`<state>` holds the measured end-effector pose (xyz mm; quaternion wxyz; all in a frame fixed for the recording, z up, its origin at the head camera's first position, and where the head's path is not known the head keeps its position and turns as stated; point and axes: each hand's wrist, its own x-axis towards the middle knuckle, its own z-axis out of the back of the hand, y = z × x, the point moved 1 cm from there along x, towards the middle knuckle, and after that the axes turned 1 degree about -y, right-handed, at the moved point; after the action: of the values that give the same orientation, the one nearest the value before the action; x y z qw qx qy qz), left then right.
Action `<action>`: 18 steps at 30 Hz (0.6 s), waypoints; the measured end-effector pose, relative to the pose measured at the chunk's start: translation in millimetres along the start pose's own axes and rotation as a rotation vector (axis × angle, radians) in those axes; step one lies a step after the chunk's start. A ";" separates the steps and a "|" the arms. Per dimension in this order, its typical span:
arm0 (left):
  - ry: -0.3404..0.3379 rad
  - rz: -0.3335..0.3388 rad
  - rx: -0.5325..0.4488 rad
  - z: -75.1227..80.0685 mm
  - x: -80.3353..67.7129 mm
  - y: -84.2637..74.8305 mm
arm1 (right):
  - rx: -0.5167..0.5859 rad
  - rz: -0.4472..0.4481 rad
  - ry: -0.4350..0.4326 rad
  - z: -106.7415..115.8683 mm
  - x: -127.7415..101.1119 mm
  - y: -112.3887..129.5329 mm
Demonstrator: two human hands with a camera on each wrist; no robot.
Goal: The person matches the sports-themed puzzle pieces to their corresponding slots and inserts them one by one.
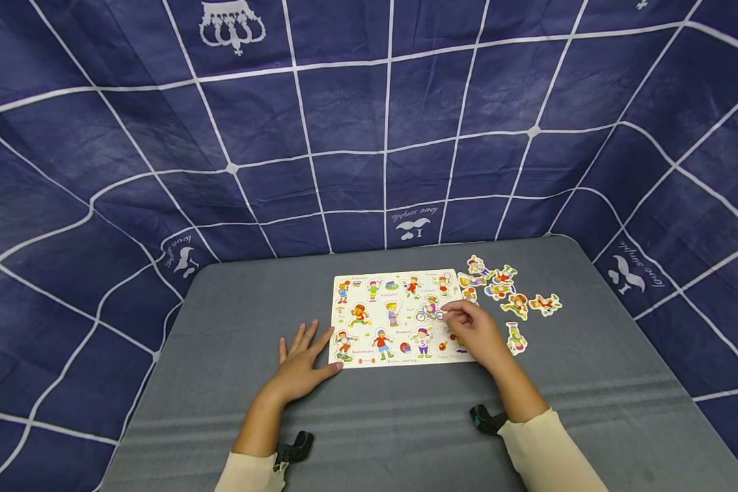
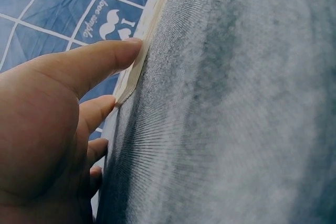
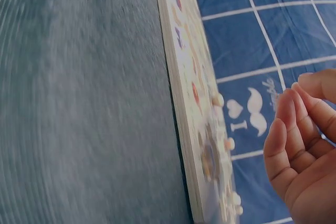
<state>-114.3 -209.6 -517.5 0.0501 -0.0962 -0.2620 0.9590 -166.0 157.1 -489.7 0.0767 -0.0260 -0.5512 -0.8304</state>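
Nearest the wearer, on grey table point(image 1: 590, 410): left hand point(image 1: 300, 367), fingers spread flat, thumb against puzzle board point(image 1: 400, 318) lower-left edge. Right hand point(image 1: 476, 331) over board's right side, fingertips curled together at the cyclist piece point(image 1: 429, 311); actual grip indiscernible. Beyond, right: loose figure pieces point(image 1: 507, 290).

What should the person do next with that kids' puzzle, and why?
Probably reach the right hand over to one of the loose pieces lying right of the puzzle board. That hand hovers over the board's right part with fingers curled, seemingly holding nothing, while the left hand rests flat against the board's left edge, steadying it.
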 end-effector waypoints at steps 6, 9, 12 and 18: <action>-0.019 -0.006 0.000 -2.3 -1.2 1.0 | -0.030 -0.024 -0.027 13.9 -2.8 -4.8; -0.021 -0.009 -0.014 -3.4 -1.4 2.2 | -0.033 -0.045 -0.037 19.2 -5.0 -6.4; -0.006 -0.003 -0.019 -3.5 -0.7 2.7 | -0.031 -0.054 -0.052 25.4 -7.0 -9.0; 0.005 -0.005 -0.016 -3.0 1.7 2.9 | 0.013 -0.005 -0.101 40.1 -9.2 -17.2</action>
<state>-115.5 -210.4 -521.7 0.0525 -0.0983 -0.2697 0.9565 -161.3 201.4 -490.9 0.0468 -0.0658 -0.5597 -0.8248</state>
